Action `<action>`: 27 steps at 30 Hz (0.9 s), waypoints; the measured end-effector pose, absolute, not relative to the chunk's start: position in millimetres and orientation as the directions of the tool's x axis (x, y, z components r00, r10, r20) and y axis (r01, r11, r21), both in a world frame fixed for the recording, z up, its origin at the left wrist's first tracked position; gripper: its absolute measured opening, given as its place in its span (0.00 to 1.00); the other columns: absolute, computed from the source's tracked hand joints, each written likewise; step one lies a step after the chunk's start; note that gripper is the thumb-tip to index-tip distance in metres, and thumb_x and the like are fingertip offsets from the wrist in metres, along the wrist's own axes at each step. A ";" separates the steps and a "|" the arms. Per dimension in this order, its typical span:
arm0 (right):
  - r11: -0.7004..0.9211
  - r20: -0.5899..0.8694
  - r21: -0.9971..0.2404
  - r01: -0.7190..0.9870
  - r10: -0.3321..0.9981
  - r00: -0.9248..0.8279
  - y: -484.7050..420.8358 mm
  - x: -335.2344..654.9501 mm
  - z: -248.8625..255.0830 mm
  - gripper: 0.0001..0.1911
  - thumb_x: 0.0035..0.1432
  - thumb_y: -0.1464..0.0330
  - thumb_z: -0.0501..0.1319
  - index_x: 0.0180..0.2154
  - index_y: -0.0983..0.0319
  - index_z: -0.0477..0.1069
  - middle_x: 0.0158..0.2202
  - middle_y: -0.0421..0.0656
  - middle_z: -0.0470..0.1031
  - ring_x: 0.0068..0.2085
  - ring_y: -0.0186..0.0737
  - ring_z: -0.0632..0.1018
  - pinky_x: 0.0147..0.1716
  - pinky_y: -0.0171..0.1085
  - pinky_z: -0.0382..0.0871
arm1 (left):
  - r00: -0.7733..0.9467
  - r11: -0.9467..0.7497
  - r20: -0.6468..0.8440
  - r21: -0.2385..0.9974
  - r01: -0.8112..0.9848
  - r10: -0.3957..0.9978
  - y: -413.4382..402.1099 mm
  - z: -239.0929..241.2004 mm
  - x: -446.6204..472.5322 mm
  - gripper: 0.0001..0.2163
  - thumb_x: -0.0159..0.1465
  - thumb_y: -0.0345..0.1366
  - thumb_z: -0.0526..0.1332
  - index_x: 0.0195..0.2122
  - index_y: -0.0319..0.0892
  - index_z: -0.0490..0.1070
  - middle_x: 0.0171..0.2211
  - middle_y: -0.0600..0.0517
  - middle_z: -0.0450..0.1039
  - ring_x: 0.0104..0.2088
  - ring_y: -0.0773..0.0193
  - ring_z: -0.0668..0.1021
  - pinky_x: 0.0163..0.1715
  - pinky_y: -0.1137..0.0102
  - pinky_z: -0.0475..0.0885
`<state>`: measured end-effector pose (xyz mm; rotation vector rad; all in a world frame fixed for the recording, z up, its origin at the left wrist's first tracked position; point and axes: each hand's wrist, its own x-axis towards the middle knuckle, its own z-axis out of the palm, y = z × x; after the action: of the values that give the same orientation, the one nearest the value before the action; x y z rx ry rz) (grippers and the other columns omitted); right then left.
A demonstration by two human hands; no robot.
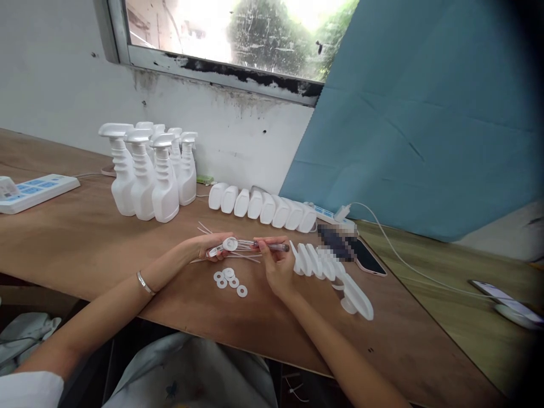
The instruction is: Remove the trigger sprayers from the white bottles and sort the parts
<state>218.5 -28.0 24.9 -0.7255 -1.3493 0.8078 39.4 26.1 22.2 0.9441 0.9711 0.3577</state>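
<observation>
In my left hand (212, 245) is a small white sprayer part (230, 244) with a round face, the fingers closed around it. My right hand (278, 269) grips a screwdriver (278, 247) by its see-through handle, its thin shaft pointing left towards the white part. Whether the tip touches that part is too small to tell. Several thin white tubes (242, 257) lie on the table beneath and behind both hands. Just in front are several flat white ring washers (242, 290), a few overlapping. Right of my right hand, a row of white sprayer covers (357, 294) lies on the table.
Assembled white spray bottles (165, 187) stand at the back left. White bottle-like pieces (267, 208) line up along the wall. Phones (368, 256) and a cabled power strip (327, 214) lie to the right. Another power strip (40, 191) is at far left on the brown table (182, 300).
</observation>
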 end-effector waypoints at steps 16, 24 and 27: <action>0.381 0.391 -0.916 -0.126 0.919 -0.058 -27.7 216.1 19.5 0.13 0.49 0.61 0.62 0.30 0.61 0.60 0.25 0.40 0.75 0.24 0.37 0.77 0.27 0.39 0.76 | 0.438 0.200 -0.447 0.841 0.503 0.780 9.6 35.9 36.1 0.08 0.50 0.39 0.57 0.20 0.39 0.67 0.14 0.54 0.65 0.11 0.70 0.65 0.08 0.77 0.54; 0.297 0.313 -0.942 -0.157 0.945 -0.091 -22.9 213.2 6.0 0.13 0.47 0.62 0.63 0.28 0.60 0.61 0.22 0.37 0.72 0.21 0.34 0.74 0.22 0.35 0.73 | 0.381 -0.041 -0.325 0.713 0.700 0.865 1.3 44.9 38.9 0.09 0.49 0.40 0.58 0.22 0.39 0.69 0.18 0.52 0.70 0.13 0.66 0.69 0.11 0.76 0.58; 0.231 0.249 -0.957 -0.176 0.965 -0.086 -20.7 212.3 0.6 0.13 0.46 0.62 0.63 0.27 0.61 0.61 0.20 0.35 0.70 0.19 0.33 0.72 0.19 0.33 0.70 | 0.313 -0.083 -0.241 0.658 0.749 0.919 1.7 46.7 37.1 0.09 0.48 0.41 0.58 0.23 0.39 0.69 0.16 0.52 0.69 0.12 0.66 0.69 0.13 0.75 0.58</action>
<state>212.3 -20.7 0.6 -0.8566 -1.2686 1.1772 37.1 1.7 46.7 1.8730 1.4797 0.3051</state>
